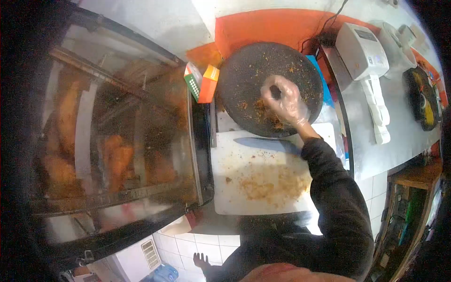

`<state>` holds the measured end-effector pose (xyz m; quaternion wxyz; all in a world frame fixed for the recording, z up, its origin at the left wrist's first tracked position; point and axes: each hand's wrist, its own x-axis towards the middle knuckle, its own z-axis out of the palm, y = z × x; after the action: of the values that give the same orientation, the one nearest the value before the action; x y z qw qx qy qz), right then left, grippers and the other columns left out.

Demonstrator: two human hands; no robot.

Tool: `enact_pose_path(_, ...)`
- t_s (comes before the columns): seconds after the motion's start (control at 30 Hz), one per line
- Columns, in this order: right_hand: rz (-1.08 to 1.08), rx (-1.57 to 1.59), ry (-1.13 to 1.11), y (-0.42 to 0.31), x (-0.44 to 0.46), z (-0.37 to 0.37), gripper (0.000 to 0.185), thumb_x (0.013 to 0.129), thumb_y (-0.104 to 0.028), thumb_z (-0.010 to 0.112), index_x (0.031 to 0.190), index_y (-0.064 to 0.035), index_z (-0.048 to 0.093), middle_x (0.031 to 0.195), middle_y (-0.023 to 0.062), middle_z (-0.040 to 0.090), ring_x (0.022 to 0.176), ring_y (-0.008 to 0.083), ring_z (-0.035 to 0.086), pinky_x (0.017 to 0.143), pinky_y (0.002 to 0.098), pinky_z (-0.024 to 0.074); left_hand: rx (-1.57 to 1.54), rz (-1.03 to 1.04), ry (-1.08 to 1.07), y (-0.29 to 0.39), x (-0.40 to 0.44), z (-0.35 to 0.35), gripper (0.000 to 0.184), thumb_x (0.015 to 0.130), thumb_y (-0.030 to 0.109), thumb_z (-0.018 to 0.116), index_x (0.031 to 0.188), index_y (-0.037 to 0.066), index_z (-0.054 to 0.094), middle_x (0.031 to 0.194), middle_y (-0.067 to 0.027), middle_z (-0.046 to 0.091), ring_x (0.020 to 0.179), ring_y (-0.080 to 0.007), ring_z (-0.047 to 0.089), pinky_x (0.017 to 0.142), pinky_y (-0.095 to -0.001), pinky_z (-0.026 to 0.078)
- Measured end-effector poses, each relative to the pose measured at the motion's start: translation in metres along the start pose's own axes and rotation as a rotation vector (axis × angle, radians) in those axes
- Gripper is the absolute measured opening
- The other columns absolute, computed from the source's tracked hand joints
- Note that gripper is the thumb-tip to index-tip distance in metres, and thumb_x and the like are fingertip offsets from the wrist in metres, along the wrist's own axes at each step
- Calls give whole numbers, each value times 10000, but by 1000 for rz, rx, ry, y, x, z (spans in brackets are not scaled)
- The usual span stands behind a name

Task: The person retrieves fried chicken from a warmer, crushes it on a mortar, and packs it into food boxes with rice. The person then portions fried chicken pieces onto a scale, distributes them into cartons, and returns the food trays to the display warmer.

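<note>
Crumbs (pixel 260 110) are scattered around the right grip (pixel 285 101), on the disc (pixel 246 66). Probably best worked with fingertips kept low and light, the right arm (pixel 333 188) kept off the knife (pixel 265 144) behind the grip. Arm is stretched forward; gloved fingers are curled ringlike, whether anything's pinched can't be told. Left grip (pixel 201 260) is held low, fingers spread, apparently released.

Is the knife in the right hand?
No: the knife lies on the white cutting board, while the gloved right hand is over the dark round surface.
</note>
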<state>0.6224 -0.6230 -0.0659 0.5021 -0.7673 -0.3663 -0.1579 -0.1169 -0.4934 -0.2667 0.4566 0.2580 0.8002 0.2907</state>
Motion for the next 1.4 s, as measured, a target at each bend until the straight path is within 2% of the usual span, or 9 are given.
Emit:
enact_pose_path(0.13, 353, 336, 110, 49, -5, -2, 105, 755, -123, 586, 757, -26, 545, 731, 60, 593, 714, 132, 559, 714, 297, 446, 76, 268, -320, -28, 20, 11, 481, 826, 351, 411, 1258, 141, 391, 1309, -102, 359, 1121, -292, 423, 854, -466, 378)
enact_pose_path(0.2, 259, 286, 145, 49, 6, -7, 98, 757, -117, 588, 753, -30, 542, 716, 61, 589, 689, 136, 557, 699, 289, 447, 148, 400, -420, -33, 17, 11, 458, 833, 328, 409, 1247, 132, 402, 1294, -111, 371, 1096, -296, 438, 836, -468, 384)
enact_pose_path(0.27, 193, 250, 161, 15, 22, -20, 95, 758, -117, 586, 750, -34, 540, 711, 66, 589, 691, 140, 562, 699, 287, 447, 10, 125, -260, -14, -14, 25, 436, 833, 318, 416, 1226, 129, 422, 1270, -116, 394, 1073, -295, 456, 812, -467, 397)
enact_pose_path(0.5, 62, 57, 35, 18, -1, 10, 84, 770, -113, 581, 753, -44, 537, 704, 81, 594, 685, 155, 584, 671, 282, 458, 44, 152, -210, -83, 12, 2, 409, 810, 266, 457, 1204, 157, 447, 1222, -91, 445, 1032, -286, 484, 752, -447, 423)
enact_pose_path(0.57, 178, 75, -40, -6, 10, -4, 70, 767, -97, 577, 745, -41, 540, 708, 82, 602, 681, 163, 589, 676, 292, 460, -92, -61, -181, -58, -25, 11, 408, 799, 261, 470, 1198, 176, 455, 1202, -85, 465, 1024, -281, 492, 731, -447, 428)
enact_pose_path(0.67, 167, 158, 23, -10, 19, -5, 65, 763, -88, 576, 749, -34, 542, 728, 87, 608, 708, 175, 592, 686, 302, 459, 25, 217, -420, -91, 12, -20, 407, 796, 260, 460, 1193, 173, 461, 1230, -92, 452, 1035, -276, 497, 725, -432, 445)
enact_pose_path(0.9, 107, 169, -9, 33, 17, 11, 68, 768, -119, 565, 761, -57, 538, 723, 95, 589, 680, 226, 576, 675, 329, 447, 105, 235, -194, -114, 6, -16, 411, 782, 255, 469, 1175, 136, 479, 1167, -113, 493, 1006, -300, 519, 718, -454, 452)
enact_pose_path(0.97, 101, 134, 53, 19, 32, 7, 60, 765, -105, 567, 757, -53, 538, 724, 89, 589, 687, 214, 577, 681, 321, 447, 24, 29, -85, -109, 0, -12, 418, 784, 263, 465, 1184, 139, 471, 1179, -118, 482, 1000, -305, 521, 699, -458, 453)
enact_pose_path(1.4, 220, 254, -83, -10, 30, 15, 136, 764, -152, 596, 787, -33, 534, 757, 96, 610, 750, 200, 603, 724, 299, 449, 87, 244, -201, -55, -59, 33, 471, 777, 363, 487, 1179, 119, 464, 1131, -138, 477, 974, -272, 515, 726, -430, 442)
